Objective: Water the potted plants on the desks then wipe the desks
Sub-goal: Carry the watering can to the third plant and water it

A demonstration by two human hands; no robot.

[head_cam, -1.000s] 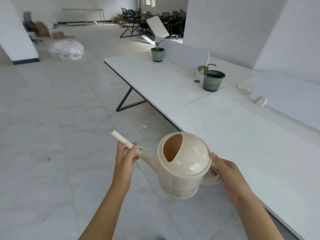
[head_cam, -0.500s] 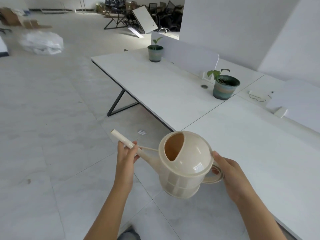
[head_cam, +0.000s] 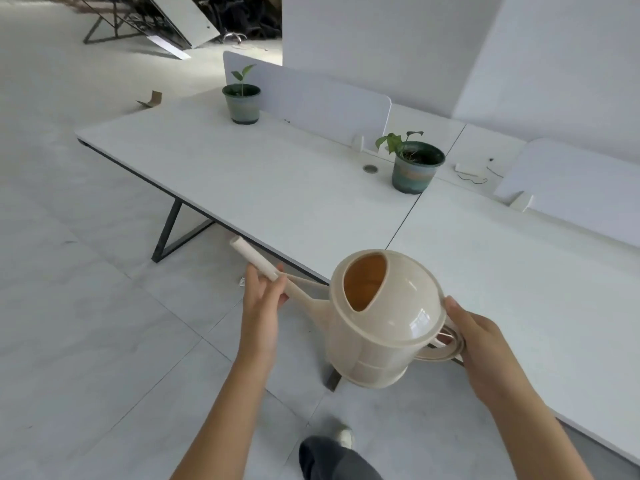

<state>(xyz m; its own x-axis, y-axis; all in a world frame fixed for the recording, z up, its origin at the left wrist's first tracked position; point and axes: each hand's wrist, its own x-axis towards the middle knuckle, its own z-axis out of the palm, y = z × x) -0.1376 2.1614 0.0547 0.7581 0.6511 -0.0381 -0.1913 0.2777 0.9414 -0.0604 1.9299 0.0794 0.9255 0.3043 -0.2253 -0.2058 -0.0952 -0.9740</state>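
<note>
I hold a cream plastic watering can (head_cam: 384, 323) in front of me, just off the front edge of the white desks (head_cam: 270, 188). My right hand (head_cam: 478, 344) grips its loop handle. My left hand (head_cam: 263, 299) is closed around the long spout, which points up and to the left. On the desks stand two green pots with small plants: one potted plant (head_cam: 417, 166) by the seam between the desks, and another potted plant (head_cam: 241, 100) farther back left beside a white divider panel (head_cam: 311, 95).
A second divider panel (head_cam: 571, 188) stands at the right, with a small white device and cable (head_cam: 472, 169) behind the desks. Black desk legs (head_cam: 169, 233) reach the tiled floor. My leg and shoe (head_cam: 337, 452) show below. Stacked furniture (head_cam: 162, 19) lies far back.
I have walked closer to the desks; both pots now look larger and nearer. The can stays held the same way in both hands. My leg has come into view at the bottom.
</note>
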